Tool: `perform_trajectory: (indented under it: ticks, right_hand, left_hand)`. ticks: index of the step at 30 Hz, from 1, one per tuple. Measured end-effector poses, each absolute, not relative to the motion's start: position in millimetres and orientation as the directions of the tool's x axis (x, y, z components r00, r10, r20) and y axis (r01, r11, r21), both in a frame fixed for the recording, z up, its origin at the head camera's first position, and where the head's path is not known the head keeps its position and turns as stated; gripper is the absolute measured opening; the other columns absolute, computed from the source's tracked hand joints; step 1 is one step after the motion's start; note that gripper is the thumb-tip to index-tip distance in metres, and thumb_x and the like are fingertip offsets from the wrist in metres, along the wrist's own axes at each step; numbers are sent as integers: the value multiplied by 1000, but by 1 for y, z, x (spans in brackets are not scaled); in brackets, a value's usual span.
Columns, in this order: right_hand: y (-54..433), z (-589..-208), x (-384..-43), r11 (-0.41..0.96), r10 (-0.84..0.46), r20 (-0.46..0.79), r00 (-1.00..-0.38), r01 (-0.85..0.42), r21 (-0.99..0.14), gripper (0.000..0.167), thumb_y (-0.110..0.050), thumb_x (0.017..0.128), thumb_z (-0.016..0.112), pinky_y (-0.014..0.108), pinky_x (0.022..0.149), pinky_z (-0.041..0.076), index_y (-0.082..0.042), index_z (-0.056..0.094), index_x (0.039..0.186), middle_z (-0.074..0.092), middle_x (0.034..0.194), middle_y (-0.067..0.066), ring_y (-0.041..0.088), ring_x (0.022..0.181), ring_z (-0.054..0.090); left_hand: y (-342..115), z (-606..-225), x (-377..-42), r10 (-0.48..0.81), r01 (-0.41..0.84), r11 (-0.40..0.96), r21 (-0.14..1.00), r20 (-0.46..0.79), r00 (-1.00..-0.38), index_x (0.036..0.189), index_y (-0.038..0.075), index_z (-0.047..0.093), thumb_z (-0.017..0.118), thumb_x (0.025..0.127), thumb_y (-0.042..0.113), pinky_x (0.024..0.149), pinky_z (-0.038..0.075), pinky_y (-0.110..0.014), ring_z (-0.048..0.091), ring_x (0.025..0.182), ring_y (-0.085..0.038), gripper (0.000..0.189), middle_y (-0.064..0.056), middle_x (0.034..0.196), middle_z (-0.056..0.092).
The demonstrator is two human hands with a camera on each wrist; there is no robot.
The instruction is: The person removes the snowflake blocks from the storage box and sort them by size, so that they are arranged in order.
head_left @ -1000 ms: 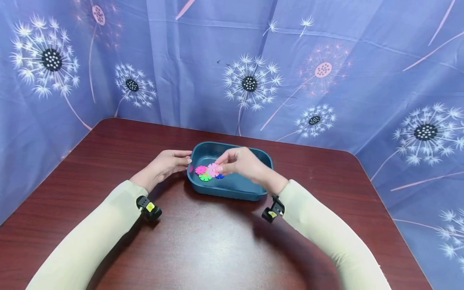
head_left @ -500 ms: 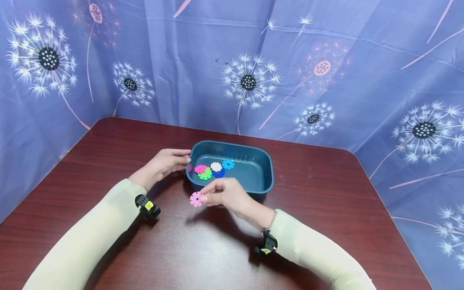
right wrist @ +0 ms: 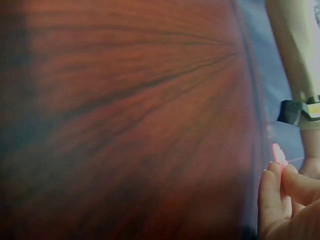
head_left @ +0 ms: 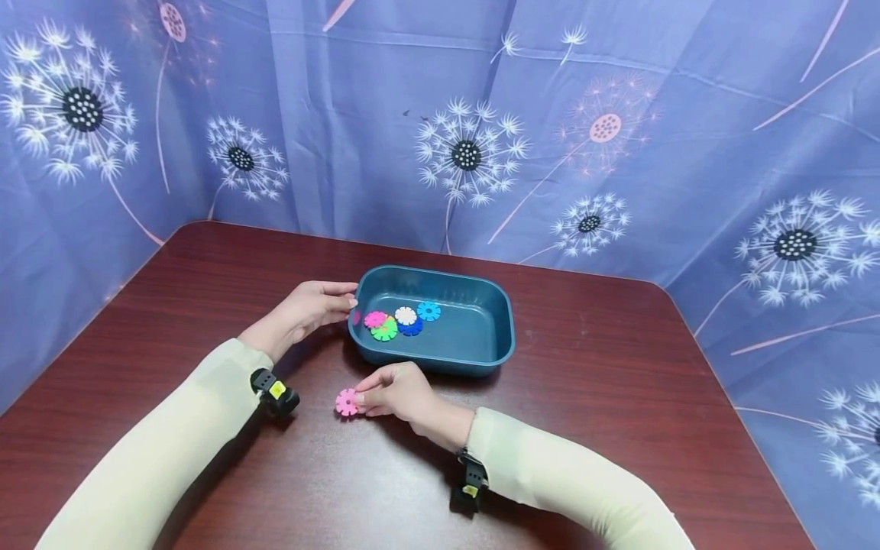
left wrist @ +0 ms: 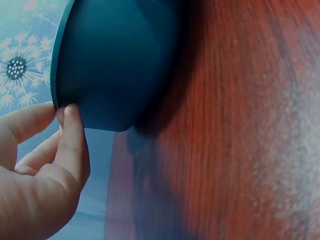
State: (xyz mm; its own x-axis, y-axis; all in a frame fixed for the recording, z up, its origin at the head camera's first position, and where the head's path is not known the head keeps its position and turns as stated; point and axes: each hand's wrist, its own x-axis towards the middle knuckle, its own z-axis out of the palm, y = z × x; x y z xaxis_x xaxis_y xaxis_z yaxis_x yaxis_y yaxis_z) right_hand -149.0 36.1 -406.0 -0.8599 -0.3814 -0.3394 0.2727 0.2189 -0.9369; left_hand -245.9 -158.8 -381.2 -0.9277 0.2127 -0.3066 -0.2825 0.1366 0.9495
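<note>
My right hand point(head_left: 402, 397) pinches a pink notched interlocking disc point(head_left: 347, 402) between thumb and fingertips, over the table in front of the dark teal plastic tub point(head_left: 474, 359). In the right wrist view the disc point(right wrist: 278, 152) shows edge-on above the fingertips. My left hand point(head_left: 309, 313) holds the tub's left end, fingertips at its rim, as the left wrist view shows against the outer wall point(left wrist: 115, 65). Inside the tub, toward its left side, lie a magenta disc point(head_left: 374, 319), a green disc point(head_left: 385, 330), a white disc point(head_left: 406, 315), a dark blue disc point(head_left: 411, 328) and a light blue disc point(head_left: 429, 311).
The tub stands on a dark reddish wooden table point(head_left: 591, 367), toward its far edge. A blue curtain point(head_left: 371, 137) with dandelion prints hangs behind and along both sides. Each wrist carries a small black camera, such as the left camera point(head_left: 278, 393).
The right hand has lifted the pink disc out of the tub and carried it toward the body and left, low over the table. The left hand stays at the tub's end.
</note>
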Motion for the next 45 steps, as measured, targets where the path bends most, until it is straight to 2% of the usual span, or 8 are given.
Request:
perform_trajectory:
  ticks: [7,13,19,25,32,40,42,45]
  right_hand:
    - [27,-409,-150,278,-374,-331,-866,236,-931,16,4,87,75,33,71,67,13,75,100,77,96,28,8,64,67]
    - [22,-409,-152,305,-358,-353,-865,249,-919,14,1,88,75,29,64,66,11,75,99,78,89,24,6,55,62]
    - [20,-408,-157,341,-337,-382,-860,267,-902,12,0,88,75,27,57,64,10,75,94,75,77,16,7,52,60]
    - [18,-405,-159,379,-347,-381,-857,244,-893,11,1,88,75,30,56,64,11,75,92,68,69,7,9,50,59]
    - [15,-403,-161,461,-348,-387,-854,203,-864,7,1,87,74,30,55,63,8,75,88,76,78,19,8,48,58]
    - [16,-403,-160,465,-368,-372,-852,177,-867,8,0,89,74,28,53,62,7,75,90,75,78,19,9,49,59]
    - [18,-403,-158,446,-373,-357,-856,172,-878,10,-2,89,74,29,54,63,8,75,93,76,80,20,9,51,59]
    - [23,-404,-154,395,-401,-327,-856,161,-905,17,-5,90,74,28,59,64,8,73,100,76,86,23,8,56,62]
  left_hand:
    - [-159,-378,-245,209,-287,153,946,-315,-926,153,-2,42,58,102,6,93,60,-19,67,93,2,54,-26,146,56]
    - [-160,-378,-243,216,-285,163,945,-316,-924,154,-2,41,59,102,7,103,56,-28,68,95,1,55,-28,151,52]
    - [-159,-377,-245,209,-292,174,941,-325,-922,154,-1,43,58,103,8,108,52,-32,68,96,0,54,-28,152,50]
    - [-159,-376,-246,206,-299,165,940,-329,-921,154,0,42,59,102,8,108,50,-34,68,95,1,55,-28,152,50]
    - [-158,-376,-245,210,-300,161,940,-329,-920,154,-1,43,59,102,8,105,53,-30,68,93,2,55,-26,149,54]
    - [-159,-375,-244,216,-302,165,939,-333,-918,154,-1,41,59,102,9,109,50,-34,68,95,1,56,-26,150,53]
    - [-159,-376,-244,215,-299,162,941,-329,-919,154,-1,41,58,102,8,107,53,-31,67,94,2,55,-27,149,53]
    - [-159,-378,-245,218,-293,149,944,-321,-922,154,-3,41,58,102,7,97,59,-22,67,93,2,55,-24,144,58]
